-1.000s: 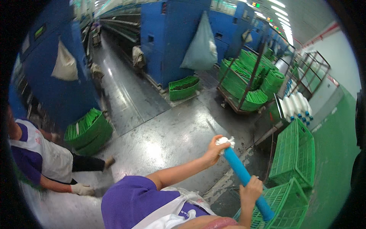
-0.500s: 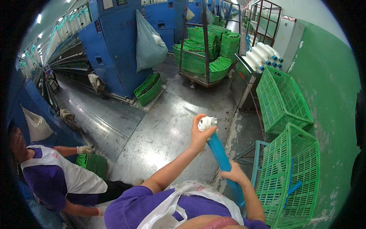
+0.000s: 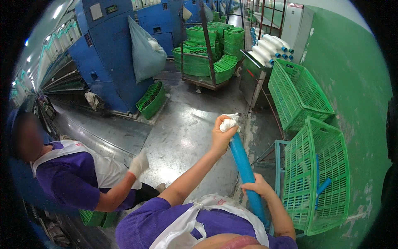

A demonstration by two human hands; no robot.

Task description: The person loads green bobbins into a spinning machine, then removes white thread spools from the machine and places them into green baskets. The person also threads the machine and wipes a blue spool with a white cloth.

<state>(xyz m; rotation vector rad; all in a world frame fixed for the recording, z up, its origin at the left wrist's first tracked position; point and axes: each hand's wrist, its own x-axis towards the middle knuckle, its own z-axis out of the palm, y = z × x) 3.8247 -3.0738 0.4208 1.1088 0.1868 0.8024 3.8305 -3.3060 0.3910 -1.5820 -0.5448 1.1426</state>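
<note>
Two hands: both are on one long blue tube [image 3: 246, 174], held at a slant in front of the person's chest.
Left hand [image 3: 222, 135]: its grip is wrapped shut around the tube's upper end, where a wad of white yarn [image 3: 229, 123] sits just above the fingers; the fist looks placed to strip that remnant off the tip.
Right hand [image 3: 259, 187]: its grip is curled closed around the tube's middle, below the left hand; it seems to steady the tube against the pull at the top.
Tube: it runs from the left grip down past the right grip to the lower edge of the view, its lower end hidden behind the person's apron.
Crate: a green plastic crate [image 3: 331, 166] stands tipped on its side just right of the right grip, with a few blue tubes [image 3: 318, 182] inside, its mouth turned toward the hands.
Second crate: another green crate [image 3: 298, 95] leans beyond it, near a rack of white bobbins [image 3: 271, 47].
Co-worker: to the left of both grips, a person in purple crouches, gloved hand [image 3: 139, 164] raised over the grey floor [image 3: 182, 133].
</note>
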